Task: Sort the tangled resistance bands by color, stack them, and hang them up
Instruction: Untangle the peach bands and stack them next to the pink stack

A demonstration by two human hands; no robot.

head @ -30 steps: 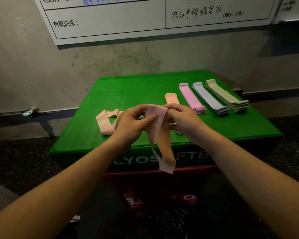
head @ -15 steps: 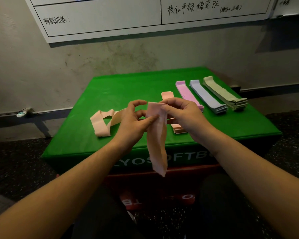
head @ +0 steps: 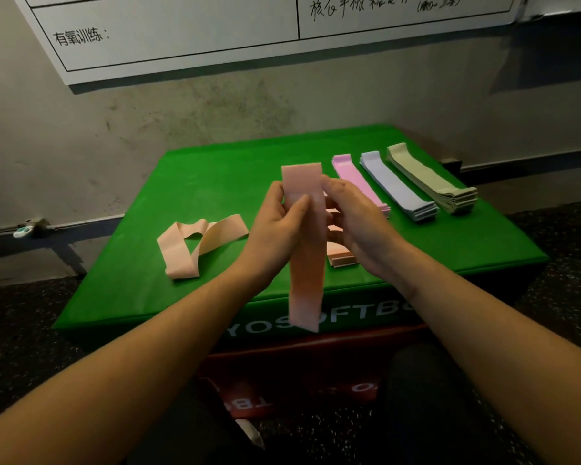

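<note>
Hands pinch one peach band [head: 306,250] near its top, left hand [head: 275,226] and right hand [head: 353,223] on either edge, so it hangs flat above the box's [head: 215,182] near edge, likely for the peach stack [head: 341,258] behind it.

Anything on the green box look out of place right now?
Yes: one peach band lies twisted and looped at the left of the green box, apart from the flat stacks on the right.
</note>
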